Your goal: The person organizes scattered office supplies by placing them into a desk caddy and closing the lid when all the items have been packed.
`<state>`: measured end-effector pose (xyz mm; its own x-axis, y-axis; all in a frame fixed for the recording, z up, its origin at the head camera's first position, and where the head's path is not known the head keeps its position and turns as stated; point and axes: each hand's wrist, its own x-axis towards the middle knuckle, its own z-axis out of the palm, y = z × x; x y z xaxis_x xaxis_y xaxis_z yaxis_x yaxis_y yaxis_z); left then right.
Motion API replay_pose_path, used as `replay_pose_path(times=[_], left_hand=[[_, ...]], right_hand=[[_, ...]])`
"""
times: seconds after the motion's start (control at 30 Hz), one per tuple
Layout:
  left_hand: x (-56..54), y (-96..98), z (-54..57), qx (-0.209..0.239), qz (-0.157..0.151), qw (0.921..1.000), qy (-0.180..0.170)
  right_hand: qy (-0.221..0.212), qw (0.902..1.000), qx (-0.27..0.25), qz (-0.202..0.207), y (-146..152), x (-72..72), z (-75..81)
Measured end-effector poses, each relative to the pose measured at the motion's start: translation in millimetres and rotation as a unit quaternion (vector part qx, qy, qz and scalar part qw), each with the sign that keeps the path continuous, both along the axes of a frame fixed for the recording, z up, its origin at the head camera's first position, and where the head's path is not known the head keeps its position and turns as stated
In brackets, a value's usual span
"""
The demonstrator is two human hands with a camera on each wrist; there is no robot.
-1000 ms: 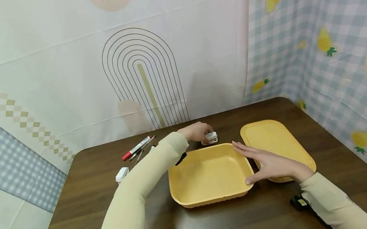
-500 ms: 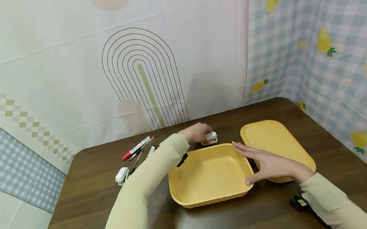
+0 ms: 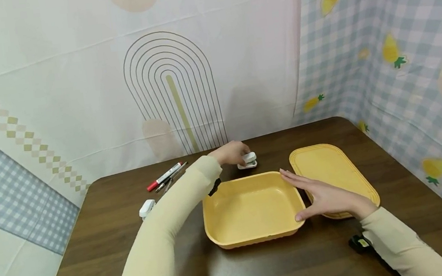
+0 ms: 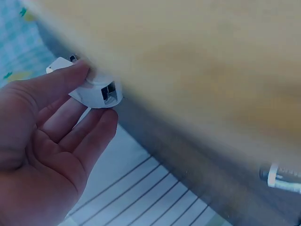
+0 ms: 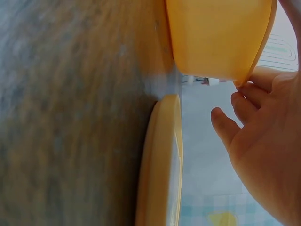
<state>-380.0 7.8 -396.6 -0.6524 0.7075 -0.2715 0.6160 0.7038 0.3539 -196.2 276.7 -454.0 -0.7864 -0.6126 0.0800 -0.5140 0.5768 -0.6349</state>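
My left hand [image 3: 231, 152] reaches past the back rim of a yellow plastic box [image 3: 255, 212] and pinches a small white stapler [image 3: 249, 158]. In the left wrist view the thumb lies on one side of the stapler [image 4: 96, 95] and the fingers on the other. My right hand [image 3: 325, 196] rests at the right rim of the box, fingers long and thumb spread toward the front corner. The right wrist view shows its fingertips right at the rim of the box [image 5: 216, 37]. The inside of the box is bare.
A yellow lid [image 3: 329, 175] lies flat right of the box. Behind my left forearm are a red-capped marker [image 3: 164, 177], pens [image 3: 177, 171] and a second white stapler [image 3: 147, 208], partly hidden. The fabric-covered wall [image 3: 252, 51] stands right behind the table [image 3: 95, 264].
The left hand has shifted slightly left and toward the wall, and the stapler has moved with it. The right hand and the box have stayed in place.
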Motion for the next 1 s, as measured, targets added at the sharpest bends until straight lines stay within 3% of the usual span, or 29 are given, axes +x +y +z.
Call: replay_pose_path(times=[0.2, 0.4, 0.63, 1.0], left_hand=[[-6.3, -11.5, 20.1, 0.032, 0.026, 0.9990, -0.013], [-9.5, -22.8, 45.6, 0.055, 0.029, 0.9980, -0.011], [-5.2, -38.3, 70.8, 0.074, 0.033, 0.9966, -0.015], [9.8, -50.9, 92.9, 0.098, 0.050, 0.9938, -0.022]], right_hand=[[0.005, 1.0000, 0.001, 0.000, -0.3, 0.0, -1.1], [0.003, 1.0000, -0.003, -0.004, 0.7, -0.4, -2.5], [-0.005, 1.0000, -0.007, -0.002, 0.5, -1.8, -3.2], [-0.007, 1.0000, -0.005, -0.002, 0.1, -5.3, -4.9]])
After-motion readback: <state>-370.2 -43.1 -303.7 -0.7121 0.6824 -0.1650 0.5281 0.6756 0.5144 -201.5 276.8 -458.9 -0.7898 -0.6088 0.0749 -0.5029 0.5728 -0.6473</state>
